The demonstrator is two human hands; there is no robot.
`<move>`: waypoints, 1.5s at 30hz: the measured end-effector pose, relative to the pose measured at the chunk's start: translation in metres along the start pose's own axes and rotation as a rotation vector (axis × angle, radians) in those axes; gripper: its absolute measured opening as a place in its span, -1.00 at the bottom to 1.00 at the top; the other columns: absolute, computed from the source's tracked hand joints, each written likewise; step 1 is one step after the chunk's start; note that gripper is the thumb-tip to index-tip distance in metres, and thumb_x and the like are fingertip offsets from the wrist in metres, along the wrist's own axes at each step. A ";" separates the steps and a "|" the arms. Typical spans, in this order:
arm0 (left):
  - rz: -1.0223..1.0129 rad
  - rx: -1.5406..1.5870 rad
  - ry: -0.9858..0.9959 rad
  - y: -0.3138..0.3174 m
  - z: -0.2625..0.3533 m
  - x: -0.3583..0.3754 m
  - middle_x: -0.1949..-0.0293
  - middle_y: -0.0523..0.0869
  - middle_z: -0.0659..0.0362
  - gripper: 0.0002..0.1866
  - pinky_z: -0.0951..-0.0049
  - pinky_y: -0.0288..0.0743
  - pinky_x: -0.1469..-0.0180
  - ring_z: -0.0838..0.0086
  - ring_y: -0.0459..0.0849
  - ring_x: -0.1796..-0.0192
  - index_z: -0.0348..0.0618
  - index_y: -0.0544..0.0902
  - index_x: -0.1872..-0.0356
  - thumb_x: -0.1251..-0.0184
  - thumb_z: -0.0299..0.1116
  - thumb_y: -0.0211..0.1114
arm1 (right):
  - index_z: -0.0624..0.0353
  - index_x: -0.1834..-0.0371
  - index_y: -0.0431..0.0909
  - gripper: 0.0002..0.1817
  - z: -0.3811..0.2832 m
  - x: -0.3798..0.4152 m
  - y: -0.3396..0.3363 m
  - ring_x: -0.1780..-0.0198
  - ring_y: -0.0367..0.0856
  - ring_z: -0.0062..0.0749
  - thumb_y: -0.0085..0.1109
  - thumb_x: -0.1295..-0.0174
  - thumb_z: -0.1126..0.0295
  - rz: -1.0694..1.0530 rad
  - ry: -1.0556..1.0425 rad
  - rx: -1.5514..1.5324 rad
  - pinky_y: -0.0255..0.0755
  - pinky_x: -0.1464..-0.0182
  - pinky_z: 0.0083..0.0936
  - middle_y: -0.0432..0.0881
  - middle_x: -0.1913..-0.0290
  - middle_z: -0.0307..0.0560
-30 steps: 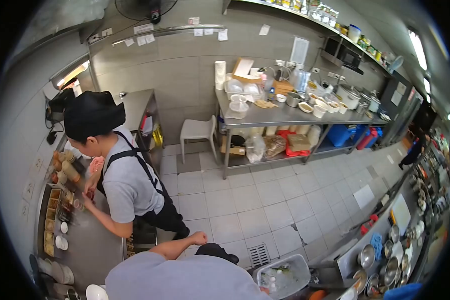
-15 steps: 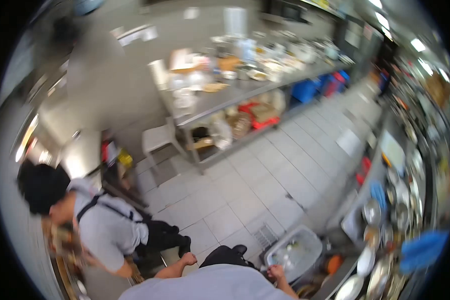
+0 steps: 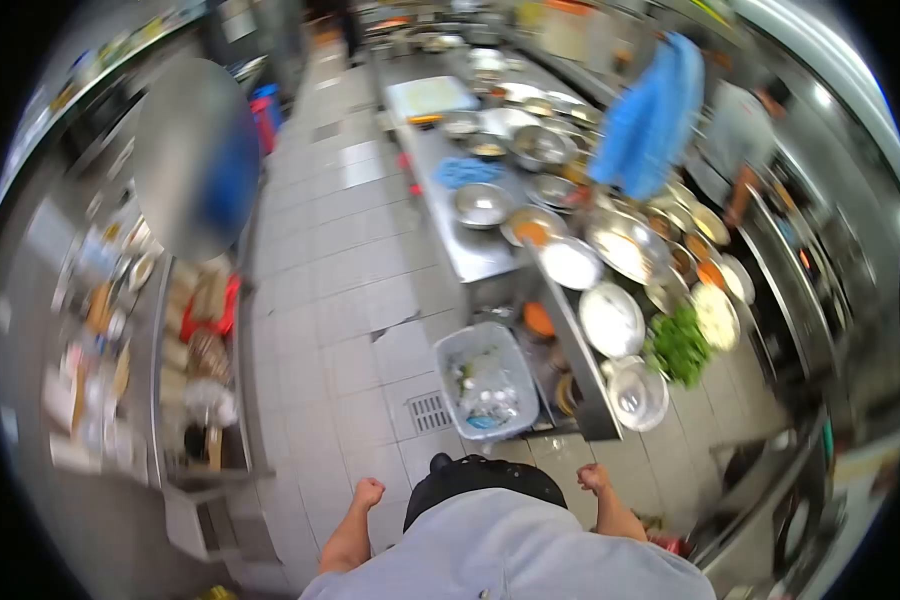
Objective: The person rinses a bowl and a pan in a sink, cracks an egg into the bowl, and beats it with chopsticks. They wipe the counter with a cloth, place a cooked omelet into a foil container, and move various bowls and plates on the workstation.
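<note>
Floor: pale square floor tiles [image 3: 355, 250] run as a long open aisle up and away from the bin, with a cracked tile just left of the bin's top corner
Bin: a grey plastic bin [image 3: 486, 381] with rounded corners sits on the floor against the counter's near end, scraps and something blue inside
Drain: a small slotted drain [image 3: 431, 411] lies in the tiles just left of the bin
Counter: a long steel counter [image 3: 475, 250] edges the aisle to the right of the bin, crowded with round shiny metal bowls [image 3: 611, 320], leafy greens [image 3: 679, 345] and a blue cloth [image 3: 467, 171]
Shelves: blurred steel shelves [image 3: 160, 330] close the aisle well to the left of the bin
Left hand: the left hand [image 3: 367, 492] is curled into a loose fist holding nothing, below and left of the bin, arm bent at the person's side
Right hand: the right hand [image 3: 592, 477] is also fisted and empty, below and right of the bin, near the counter's corner
Other person: someone in a grey shirt [image 3: 735, 130] stands far beyond the bin, behind the counter
</note>
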State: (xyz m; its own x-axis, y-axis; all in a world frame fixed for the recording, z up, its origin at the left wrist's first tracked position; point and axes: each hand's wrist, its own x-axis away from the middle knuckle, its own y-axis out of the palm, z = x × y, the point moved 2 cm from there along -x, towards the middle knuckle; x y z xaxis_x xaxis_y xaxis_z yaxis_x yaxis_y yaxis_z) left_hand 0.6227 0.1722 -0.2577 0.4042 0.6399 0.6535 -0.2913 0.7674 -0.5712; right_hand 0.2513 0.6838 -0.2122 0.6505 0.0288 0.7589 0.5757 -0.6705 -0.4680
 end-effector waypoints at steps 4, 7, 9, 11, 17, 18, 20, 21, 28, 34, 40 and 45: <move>-0.099 -0.123 0.087 -0.002 0.059 -0.048 0.56 0.70 0.09 -0.93 0.33 0.52 0.31 0.39 0.64 0.43 -0.18 0.73 0.52 0.03 -0.42 0.34 | 0.28 0.29 0.68 -0.81 0.077 0.046 0.010 0.40 0.66 -0.38 0.09 -0.12 0.48 0.099 0.088 -0.232 0.58 0.45 -0.42 0.68 0.41 -0.02; -0.168 -0.184 0.111 0.007 0.104 -0.061 0.54 0.70 0.08 -0.92 0.34 0.52 0.31 0.39 0.64 0.42 -0.18 0.73 0.50 0.01 -0.42 0.33 | 0.27 0.30 0.68 -0.83 0.131 0.073 0.033 0.42 0.66 -0.37 0.11 -0.16 0.47 0.140 0.188 -0.307 0.58 0.46 -0.43 0.67 0.43 -0.03; -0.198 -0.233 0.215 0.017 0.132 -0.062 0.53 0.70 0.09 -0.92 0.34 0.52 0.30 0.40 0.63 0.42 -0.17 0.73 0.48 0.00 -0.43 0.32 | 0.26 0.31 0.68 -0.85 0.168 0.095 0.053 0.45 0.66 -0.37 0.13 -0.18 0.45 0.131 0.272 -0.368 0.58 0.46 -0.43 0.67 0.44 -0.03; -0.229 -0.262 0.282 0.031 0.157 -0.057 0.52 0.70 0.10 -0.92 0.34 0.52 0.30 0.40 0.63 0.41 -0.17 0.72 0.47 -0.01 -0.44 0.31 | 0.26 0.34 0.69 -0.86 0.202 0.115 0.073 0.48 0.64 -0.38 0.17 -0.19 0.43 0.118 0.361 -0.486 0.56 0.49 -0.44 0.66 0.50 -0.06; -0.307 -0.335 0.401 0.081 0.195 -0.023 0.51 0.70 0.11 -0.90 0.35 0.52 0.29 0.41 0.62 0.40 -0.20 0.72 0.44 -0.04 -0.42 0.32 | 0.28 0.33 0.66 -0.79 0.263 0.152 0.083 0.44 0.66 -0.34 0.19 -0.21 0.33 0.101 0.421 -0.487 0.60 0.39 -0.35 0.69 0.44 -0.02; -0.326 -0.352 0.401 0.086 0.205 -0.006 0.51 0.70 0.11 -0.90 0.35 0.52 0.28 0.41 0.63 0.40 -0.20 0.72 0.43 -0.05 -0.41 0.32 | 0.29 0.32 0.65 -0.78 0.271 0.153 0.081 0.44 0.67 -0.33 0.19 -0.21 0.32 0.090 0.431 -0.481 0.61 0.37 -0.34 0.69 0.44 -0.01; -0.353 -0.388 0.422 0.100 0.211 0.016 0.50 0.71 0.11 -0.89 0.35 0.52 0.27 0.41 0.63 0.39 -0.19 0.72 0.43 -0.06 -0.39 0.33 | 0.30 0.32 0.65 -0.77 0.281 0.141 0.071 0.43 0.67 -0.33 0.18 -0.20 0.32 0.126 0.415 -0.519 0.60 0.38 -0.36 0.69 0.44 -0.01; -0.361 -0.408 0.442 0.107 0.207 0.022 0.49 0.71 0.10 -0.88 0.35 0.53 0.26 0.41 0.64 0.38 -0.18 0.73 0.42 -0.06 -0.38 0.33 | 0.30 0.33 0.65 -0.77 0.286 0.131 0.068 0.43 0.67 -0.33 0.18 -0.20 0.32 0.146 0.408 -0.541 0.60 0.38 -0.37 0.69 0.44 -0.02; -0.490 -0.628 0.438 0.131 0.175 0.048 0.41 0.76 0.07 -0.84 0.33 0.55 0.18 0.35 0.69 0.31 -0.16 0.76 0.38 -0.09 -0.31 0.36 | 0.27 0.39 0.64 -0.85 0.282 0.105 0.009 0.40 0.64 -0.42 0.11 -0.17 0.44 0.301 0.252 -0.726 0.55 0.43 -0.45 0.64 0.44 -0.12; -0.487 -0.613 0.399 0.139 0.179 0.022 0.41 0.75 0.05 -0.84 0.32 0.55 0.18 0.34 0.69 0.30 -0.15 0.76 0.38 -0.07 -0.30 0.38 | 0.25 0.33 0.65 -0.84 0.282 0.124 0.008 0.42 0.63 -0.43 0.07 -0.20 0.46 0.293 0.296 -0.711 0.54 0.44 -0.45 0.65 0.43 -0.11; -0.429 -0.506 0.469 0.149 0.210 0.008 0.51 0.71 0.11 -0.84 0.37 0.52 0.31 0.40 0.64 0.42 -0.22 0.73 0.42 -0.05 -0.33 0.35 | 0.24 0.27 0.68 -0.82 0.303 0.151 0.057 0.38 0.68 -0.34 0.06 -0.27 0.43 0.192 0.437 -0.690 0.57 0.42 -0.40 0.69 0.39 -0.06; -0.443 -0.546 0.514 0.156 0.217 0.012 0.50 0.72 0.05 -0.81 0.32 0.54 0.28 0.34 0.67 0.40 -0.24 0.72 0.44 -0.05 -0.31 0.35 | 0.27 0.23 0.68 -0.78 0.303 0.159 0.068 0.36 0.69 -0.29 0.01 -0.29 0.47 0.191 0.440 -0.697 0.58 0.40 -0.36 0.70 0.36 -0.03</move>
State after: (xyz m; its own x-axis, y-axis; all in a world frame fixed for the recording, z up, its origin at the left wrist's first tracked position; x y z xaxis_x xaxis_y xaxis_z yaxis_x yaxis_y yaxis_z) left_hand 0.3947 0.3084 -0.2309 0.7613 0.0887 0.6423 0.3889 0.7302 -0.5617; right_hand 0.5441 0.8673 -0.2602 0.3700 -0.3261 0.8699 -0.0562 -0.9425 -0.3294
